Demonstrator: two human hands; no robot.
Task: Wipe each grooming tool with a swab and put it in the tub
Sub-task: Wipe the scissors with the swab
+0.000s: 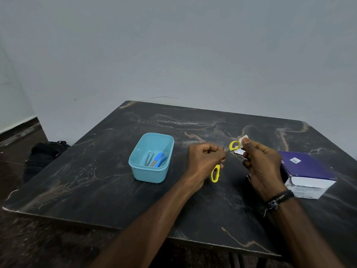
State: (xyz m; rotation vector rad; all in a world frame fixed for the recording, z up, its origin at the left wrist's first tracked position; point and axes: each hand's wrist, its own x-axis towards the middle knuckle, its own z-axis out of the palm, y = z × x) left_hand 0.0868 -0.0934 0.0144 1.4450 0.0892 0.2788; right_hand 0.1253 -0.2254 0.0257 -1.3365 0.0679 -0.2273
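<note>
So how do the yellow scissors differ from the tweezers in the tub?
The yellow scissors are held above the table in the left hand, while the tweezers lie inside the blue tub. The scissors have bright yellow loop handles; the tweezers look plain grey metal. The scissors are spread open; the tweezers lie untouched. Both are small grooming tools.

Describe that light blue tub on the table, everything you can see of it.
The tub is a small, light blue, rounded-rectangular container, apparently plastic, with a lipped rim and no lid. It stands upright on the dark marbled table, left of both hands, untouched by either. Inside lie metal tweezers and blue-handled tools.
</note>
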